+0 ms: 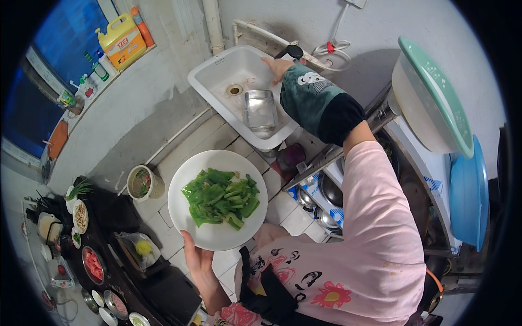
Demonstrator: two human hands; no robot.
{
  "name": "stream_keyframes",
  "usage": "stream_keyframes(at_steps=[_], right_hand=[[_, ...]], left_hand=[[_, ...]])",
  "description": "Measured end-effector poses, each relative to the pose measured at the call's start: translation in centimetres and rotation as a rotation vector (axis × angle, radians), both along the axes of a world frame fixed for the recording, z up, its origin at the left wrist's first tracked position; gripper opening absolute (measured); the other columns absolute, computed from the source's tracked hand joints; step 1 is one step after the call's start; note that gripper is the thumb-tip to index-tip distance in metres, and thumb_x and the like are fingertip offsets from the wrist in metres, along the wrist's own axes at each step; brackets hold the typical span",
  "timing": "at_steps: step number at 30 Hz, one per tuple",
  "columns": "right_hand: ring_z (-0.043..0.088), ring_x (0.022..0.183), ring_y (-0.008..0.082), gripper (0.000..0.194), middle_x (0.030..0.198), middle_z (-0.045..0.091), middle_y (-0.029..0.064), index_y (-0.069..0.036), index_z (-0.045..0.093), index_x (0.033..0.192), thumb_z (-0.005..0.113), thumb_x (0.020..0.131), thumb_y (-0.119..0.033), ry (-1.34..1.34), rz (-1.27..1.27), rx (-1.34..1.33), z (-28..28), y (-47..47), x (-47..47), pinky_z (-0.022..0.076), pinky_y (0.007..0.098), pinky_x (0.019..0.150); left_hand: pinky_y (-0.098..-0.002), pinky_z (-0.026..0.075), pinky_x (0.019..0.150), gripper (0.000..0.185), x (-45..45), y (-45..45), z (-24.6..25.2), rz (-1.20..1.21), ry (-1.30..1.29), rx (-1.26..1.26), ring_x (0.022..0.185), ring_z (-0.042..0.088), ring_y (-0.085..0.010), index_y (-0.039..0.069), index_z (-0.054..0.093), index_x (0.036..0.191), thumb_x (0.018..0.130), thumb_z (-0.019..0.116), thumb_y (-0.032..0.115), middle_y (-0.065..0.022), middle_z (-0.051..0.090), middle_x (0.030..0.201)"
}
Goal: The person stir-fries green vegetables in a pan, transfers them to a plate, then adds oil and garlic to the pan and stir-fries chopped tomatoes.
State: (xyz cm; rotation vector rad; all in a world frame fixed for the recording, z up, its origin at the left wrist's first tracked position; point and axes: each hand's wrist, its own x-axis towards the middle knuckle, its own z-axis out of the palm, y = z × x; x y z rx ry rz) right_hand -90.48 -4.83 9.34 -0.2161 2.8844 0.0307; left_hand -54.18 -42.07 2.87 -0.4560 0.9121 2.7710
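My left hand (197,256) grips the near rim of a round white plate (177,220), its thumb over the edge. Cooked green pepper pieces (222,195) lie in the middle of the plate. My right hand (279,69) reaches over the right rim of a white ceramic sink (208,67), beside a black-topped object (291,52) by the wall pipe; what its fingers touch is unclear. A green and black oversleeve (320,106) covers that forearm. In the sink a rectangular metal container (259,110) lies near the drain (234,90).
A waste bin (157,188) stands on the tiled floor left of the plate. At lower left, a dark table (122,303) bears bowls of cut food. Green (440,89) and blue (469,195) basins lean at right above a metal rack. Detergent jug (124,42) stands on the windowsill.
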Motion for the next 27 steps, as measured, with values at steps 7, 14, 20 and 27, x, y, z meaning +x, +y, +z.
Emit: stream_keyframes(at_steps=[7, 14, 20, 27], right_hand=[[0.050, 0.100, 0.0311, 0.073, 0.105, 0.052, 0.0188, -0.005, 0.035, 0.118, 0.072, 0.059, -0.028, 0.248, -0.168, -0.090, 4.3, -2.1, 4.4, 0.0414, 0.0391, 0.081], [0.059, 0.061, 0.0293, 0.014, 0.063, 0.058, 0.0159, -0.001, 0.060, 0.064, 0.060, 0.059, -0.015, 0.562, 0.125, 0.056, 11.4, -11.8, 20.6, 0.0475, 0.0395, 0.055], [0.055, 0.046, 0.0257, 0.030, 0.048, 0.052, 0.0095, -0.007, 0.056, 0.053, 0.054, 0.074, -0.028, 0.296, 0.238, 0.250, 17.4, -21.1, 37.7, 0.0418, 0.0339, 0.041], [0.055, 0.062, 0.0337, 0.025, 0.059, 0.054, 0.0167, -0.002, 0.058, 0.067, 0.055, 0.074, -0.026, 0.102, -0.569, 0.544, 23.2, -20.6, 52.5, 0.0452, 0.0397, 0.056]], left_hand=[[-0.0379, 0.031, 0.094, 0.057, -0.3, 0.9, 0.1, -0.116, 0.059, 0.022, 0.112, 0.038, -0.0226, 0.007, 0.030, 0.125, 0.082, 0.046, 0.042, -0.0069, 0.038, 0.124], [-0.0415, 0.033, 0.092, 0.060, -1.1, -0.2, -0.1, -0.448, 0.028, 0.133, 0.113, 0.037, -0.0247, 0.010, 0.025, 0.128, 0.082, 0.043, 0.045, -0.0083, 0.035, 0.126], [-0.0422, 0.036, 0.090, 0.059, -4.9, -3.6, 0.8, -0.789, 0.038, 0.288, 0.114, 0.036, -0.0243, 0.011, 0.021, 0.129, 0.085, 0.036, 0.046, -0.0085, 0.034, 0.126], [-0.0414, 0.031, 0.095, 0.054, -8.4, -5.4, 0.5, -1.062, 0.007, 0.445, 0.116, 0.034, -0.0244, 0.009, 0.022, 0.129, 0.088, 0.029, 0.043, -0.0085, 0.031, 0.129]])
